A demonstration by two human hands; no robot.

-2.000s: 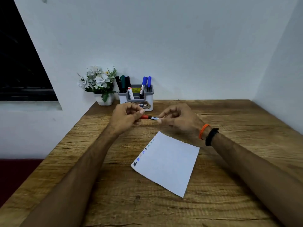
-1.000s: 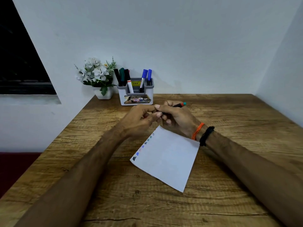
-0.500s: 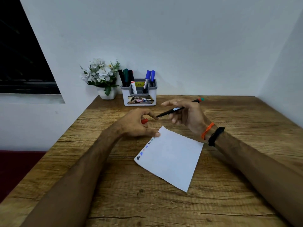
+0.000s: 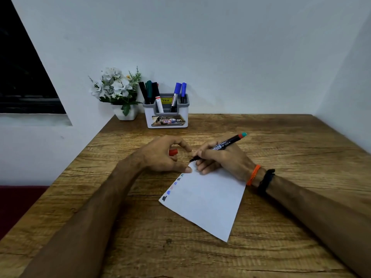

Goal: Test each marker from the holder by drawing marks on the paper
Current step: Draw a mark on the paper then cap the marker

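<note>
Paper: the white sheet of paper [image 4: 204,201] lies askew on the brown wooden table [image 4: 281,247], a row of small colour marks along its left edge; unpinned, it could slide under the stroke.
Left hand: the left hand [image 4: 160,155] rests at the sheet's far corner, fingers curled around the red marker cap [image 4: 173,152], thumb tip touching the paper edge; a loose hold could let the cap roll off.
Right hand: the right hand [image 4: 218,159] pinches the uncapped black-barrelled marker with a red and teal end [image 4: 219,146] in a writing grip, tip at the far corner.
Risk: judged from the tip's place, the mark may land on wood or overlap earlier marks.
Holder: the grey-and-white plastic marker holder [image 4: 166,115] stands by the wall with black, green and blue markers upright.
Plant: the white flowers in a white pot [image 4: 118,93] sit just left of it.
</note>
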